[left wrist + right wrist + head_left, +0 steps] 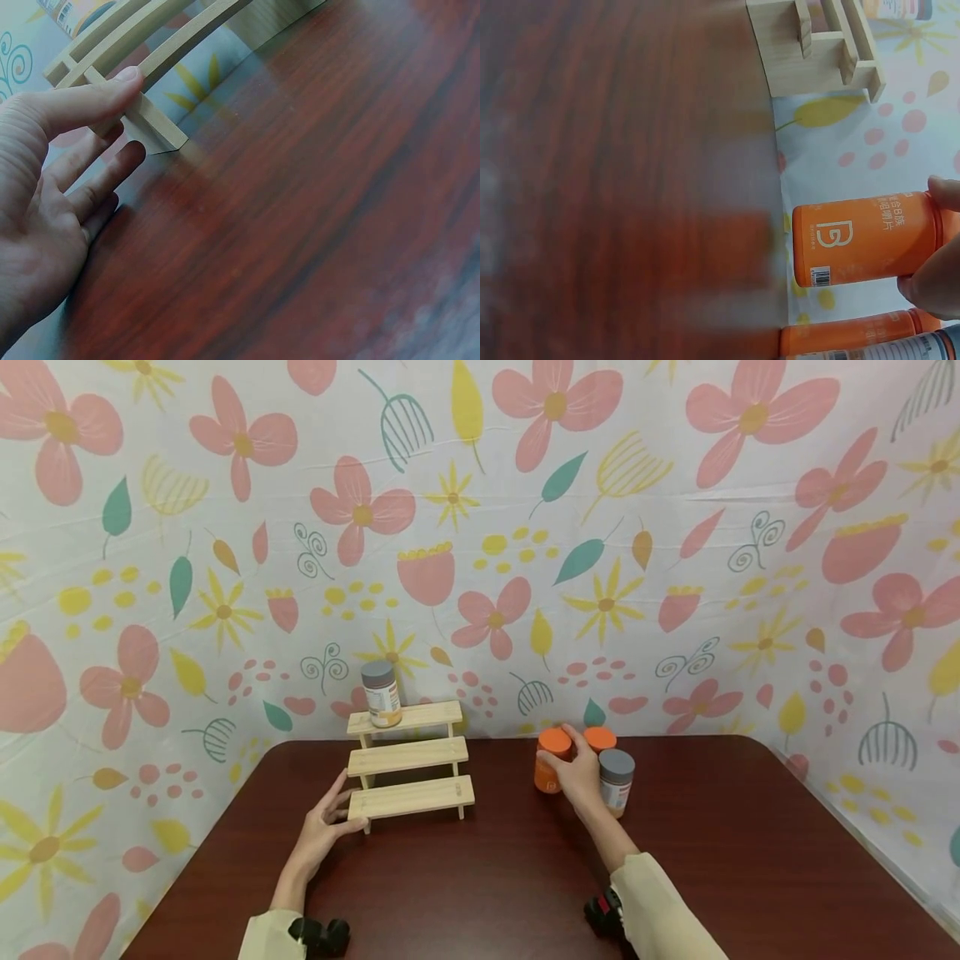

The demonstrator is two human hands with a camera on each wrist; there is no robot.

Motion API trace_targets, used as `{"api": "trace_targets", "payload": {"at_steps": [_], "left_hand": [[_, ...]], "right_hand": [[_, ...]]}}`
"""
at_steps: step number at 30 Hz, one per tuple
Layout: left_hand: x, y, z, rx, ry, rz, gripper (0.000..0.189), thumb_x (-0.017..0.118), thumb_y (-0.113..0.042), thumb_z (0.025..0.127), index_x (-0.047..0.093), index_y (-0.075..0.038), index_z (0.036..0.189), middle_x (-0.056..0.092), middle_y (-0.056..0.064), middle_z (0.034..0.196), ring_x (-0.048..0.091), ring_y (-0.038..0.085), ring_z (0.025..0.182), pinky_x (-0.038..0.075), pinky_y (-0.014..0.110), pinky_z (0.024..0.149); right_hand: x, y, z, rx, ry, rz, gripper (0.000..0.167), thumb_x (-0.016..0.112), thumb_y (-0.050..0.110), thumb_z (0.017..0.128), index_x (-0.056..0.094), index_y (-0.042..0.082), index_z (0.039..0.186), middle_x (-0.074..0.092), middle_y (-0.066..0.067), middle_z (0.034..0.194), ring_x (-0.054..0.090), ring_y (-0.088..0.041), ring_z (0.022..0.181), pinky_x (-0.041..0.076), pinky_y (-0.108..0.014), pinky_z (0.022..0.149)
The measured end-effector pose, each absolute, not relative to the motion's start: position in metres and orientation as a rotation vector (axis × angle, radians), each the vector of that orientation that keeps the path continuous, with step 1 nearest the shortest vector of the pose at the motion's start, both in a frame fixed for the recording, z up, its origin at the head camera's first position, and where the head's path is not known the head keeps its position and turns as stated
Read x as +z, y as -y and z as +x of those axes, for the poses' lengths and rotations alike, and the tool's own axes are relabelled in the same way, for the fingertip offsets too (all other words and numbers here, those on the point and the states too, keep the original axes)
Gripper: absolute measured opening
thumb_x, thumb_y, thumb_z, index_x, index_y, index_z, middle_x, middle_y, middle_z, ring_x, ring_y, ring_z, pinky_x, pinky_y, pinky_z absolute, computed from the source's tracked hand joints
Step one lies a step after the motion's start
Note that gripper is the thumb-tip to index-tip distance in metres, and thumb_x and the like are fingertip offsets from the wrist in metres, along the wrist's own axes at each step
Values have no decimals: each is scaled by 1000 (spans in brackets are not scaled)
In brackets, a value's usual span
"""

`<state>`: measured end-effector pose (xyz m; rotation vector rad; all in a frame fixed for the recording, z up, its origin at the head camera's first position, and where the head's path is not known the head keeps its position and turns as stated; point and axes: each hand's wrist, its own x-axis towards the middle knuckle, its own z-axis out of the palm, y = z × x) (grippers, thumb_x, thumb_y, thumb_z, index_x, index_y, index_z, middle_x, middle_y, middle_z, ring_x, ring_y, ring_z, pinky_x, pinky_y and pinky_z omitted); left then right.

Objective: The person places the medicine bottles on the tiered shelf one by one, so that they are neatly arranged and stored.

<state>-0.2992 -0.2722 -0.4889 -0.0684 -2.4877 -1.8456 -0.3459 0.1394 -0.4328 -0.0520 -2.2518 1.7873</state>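
Observation:
My left hand (321, 827) holds the left end of a three-step wooden rack (412, 797), thumb on the lowest step and fingertips at its side. In the left wrist view the thumb (112, 96) lies against the pale wood. My right hand (579, 774) grips an orange bottle (862, 238) near its cap, thumb on one side and fingers on the other. The bottle is upright, its base close over the table. Beside it stand a second orange-capped bottle (600, 739) and a grey-capped bottle (617, 781), the former partly hidden.
Another grey-capped bottle (382, 695) stands on the rack's top step, towards the left. Rack and bottles are near the back edge of the dark red-brown table (480, 893). A flower-patterned cloth (480, 527) hangs behind and round the sides.

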Motion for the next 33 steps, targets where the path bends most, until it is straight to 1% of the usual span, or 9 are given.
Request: {"api": "trace_targets", "payload": {"at_steps": [8, 11, 16, 23, 28, 33], "left_hand": [[-486, 271, -303, -1842, 2494, -94, 94, 76, -21, 85, 17, -32, 157, 39, 16, 154, 55, 26, 113, 47, 39, 93], [-486, 271, -303, -1841, 2490, -84, 94, 76, -19, 85, 17, -31, 157, 40, 16, 154, 56, 25, 112, 46, 40, 93], [-488, 272, -301, -1841, 2491, -61, 95, 76, -18, 85, 17, -29, 158, 41, 15, 153, 56, 24, 111, 47, 40, 93], [-489, 273, -301, -1850, 2480, -62, 95, 76, -17, 85, 18, -30, 158, 41, 16, 153, 56, 26, 113, 46, 42, 95], [-490, 273, -301, -1858, 2479, -69, 95, 77, -17, 84, 18, -28, 158, 42, 16, 153, 57, 25, 112, 47, 39, 94], [-490, 273, -302, -1861, 2477, -57, 95, 77, -16, 84, 18, -28, 158, 42, 15, 153, 58, 23, 110, 46, 36, 92]], "right_hand": [[-422, -141, -348, 1821, 2214, -2, 73, 71, 13, 90, 33, 4, 152, 35, -19, 156, 35, -33, 144, 35, -47, 113], [-417, -140, -348, 1822, 2224, 1, 75, 71, 15, 89, 32, 5, 152, 34, -19, 156, 35, -33, 144, 35, -48, 113], [-410, -135, -350, 1825, 2225, 15, 76, 73, 18, 89, 33, 8, 152, 36, -15, 157, 35, -29, 145, 34, -45, 114], [-397, -127, -354, 1870, 2188, 32, 76, 72, 17, 89, 32, 7, 153, 37, -16, 156, 37, -30, 144, 34, -45, 115], [-385, -119, -357, 1889, 2145, 71, 76, 73, 12, 88, 32, 4, 152, 38, -16, 155, 38, -29, 143, 35, -43, 114], [-371, -107, -361, 1855, 2136, 132, 74, 73, 12, 88, 35, 4, 151, 42, -18, 152, 40, -29, 142, 35, -41, 114]]}}
